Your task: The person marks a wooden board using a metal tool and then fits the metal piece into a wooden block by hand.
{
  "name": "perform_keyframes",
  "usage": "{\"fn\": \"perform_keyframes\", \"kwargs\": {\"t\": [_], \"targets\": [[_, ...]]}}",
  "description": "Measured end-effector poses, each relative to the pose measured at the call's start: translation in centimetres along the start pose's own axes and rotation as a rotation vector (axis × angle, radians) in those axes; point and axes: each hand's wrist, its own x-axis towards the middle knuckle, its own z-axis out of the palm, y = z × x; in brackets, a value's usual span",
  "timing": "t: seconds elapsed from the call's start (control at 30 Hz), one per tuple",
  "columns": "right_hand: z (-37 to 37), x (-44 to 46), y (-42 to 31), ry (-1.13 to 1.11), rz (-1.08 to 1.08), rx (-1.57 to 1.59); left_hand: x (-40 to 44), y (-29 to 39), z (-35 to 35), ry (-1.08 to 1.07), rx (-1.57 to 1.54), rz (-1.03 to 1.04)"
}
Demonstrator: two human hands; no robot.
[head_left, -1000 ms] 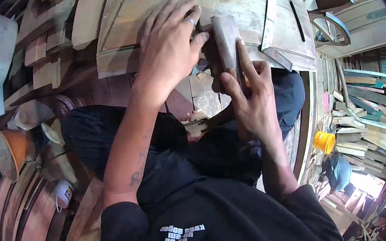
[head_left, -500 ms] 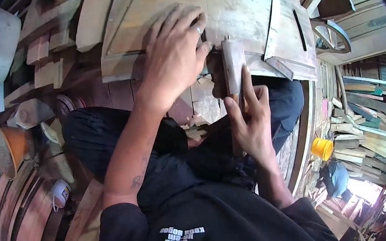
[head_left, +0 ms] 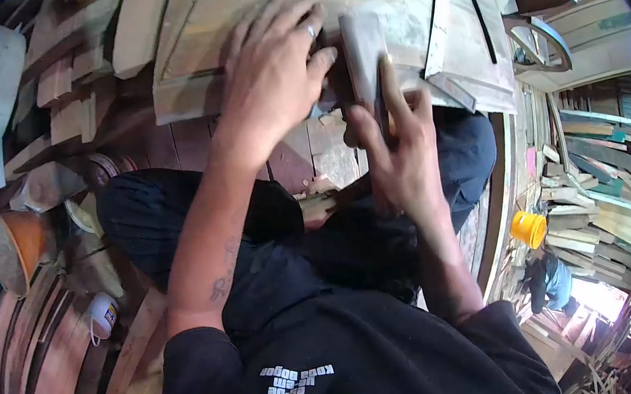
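My left hand (head_left: 268, 69) lies over the wooden board (head_left: 192, 55), fingers stretched out and thumb apart. Its thumb is beside a dark piece (head_left: 337, 88), mostly hidden, so whether it touches that piece I cannot tell. My right hand (head_left: 402, 135) is closed around a long, narrow wooden block (head_left: 365, 45), index finger laid along its side. The block's far end overlaps the board, close to the left thumb. Right of it, a try square (head_left: 435, 32) rests on the board, with a thin black strip (head_left: 484, 28) farther right.
My crossed legs (head_left: 176, 214) are below the board. Wood pieces (head_left: 43, 348) are stacked at left, near an orange bucket (head_left: 15, 250) and a small white pail (head_left: 99, 316). A yellow bucket (head_left: 528, 228) and a person (head_left: 550, 282) are at right, by timber piles (head_left: 607, 200).
The wooden block and my right hand have moved forward, farther over the board. My left hand has shifted slightly forward and left. The board sits a little higher in view.
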Motion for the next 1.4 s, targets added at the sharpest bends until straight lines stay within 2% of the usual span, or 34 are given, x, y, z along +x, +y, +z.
{"fn": "perform_keyframes", "kwargs": {"t": [0.03,0.07,0.1,0.27,0.37,0.4,0.43,0.6,0.7,0.73,0.77,0.83,0.93,1.03,1.07,1.1,1.23,1.3,1.4], "targets": [[0.1,-0.8,0.3,-0.002,-0.005,0.008,0.2,-0.1,-0.1,0.005,0.024,0.000],[0.5,-1.8,1.7,0.049,-0.115,0.001,0.2,0.0,-0.2,0.002,0.027,0.000],[-0.3,-2.7,1.2,-0.047,0.003,0.008,0.5,-0.1,-0.4,0.016,0.034,-0.002],[-0.4,0.9,0.4,-0.009,-0.015,-0.018,0.1,-0.1,0.2,0.013,0.022,0.003],[0.0,-0.6,0.8,0.007,0.004,0.005,0.2,0.0,0.0,0.000,0.039,-0.012],[0.1,-1.6,1.6,0.025,-0.066,-0.002,0.2,0.3,-0.3,-0.015,0.042,-0.011],[-0.5,-2.4,1.3,-0.055,0.039,0.029,0.4,0.1,-0.4,-0.007,0.047,-0.014],[-1.0,1.3,0.5,-0.027,-0.036,-0.053,0.1,0.1,0.4,0.038,-0.003,-0.008],[-0.8,-0.4,0.4,-0.028,0.006,-0.005,0.1,0.0,0.1,0.020,0.042,-0.016],[-0.8,-1.0,1.0,-0.010,-0.102,-0.018,0.2,0.1,-0.1,0.006,0.035,-0.023],[-1.1,-2.0,1.3,-0.050,-0.029,-0.016,0.1,0.2,-0.2,-0.001,0.032,-0.030],[-1.0,-1.2,1.1,-0.047,-0.017,0.042,0.0,0.1,-0.1,0.017,0.023,-0.019],[-1.0,1.6,0.2,-0.031,-0.001,-0.044,0.2,-0.2,0.3,0.025,0.010,0.002],[-0.8,-0.6,0.5,-0.028,0.031,0.024,0.3,0.1,-0.1,-0.009,0.040,-0.015],[-0.3,-1.4,2.3,0.037,-0.128,-0.010,0.1,0.2,0.0,0.017,0.027,-0.011],[-1.1,-2.1,1.4,-0.057,0.035,0.036,0.4,0.1,-0.2,0.027,0.032,-0.015],[-1.3,0.7,0.4,-0.058,0.024,0.010,0.2,0.0,0.1,0.034,-0.012,-0.002],[-0.5,0.6,0.8,-0.005,-0.028,-0.008,0.2,0.1,0.0,0.023,0.026,-0.009],[-0.8,-1.9,1.0,-0.057,0.029,0.054,0.0,0.5,-0.4,-0.006,0.038,-0.031]]}}
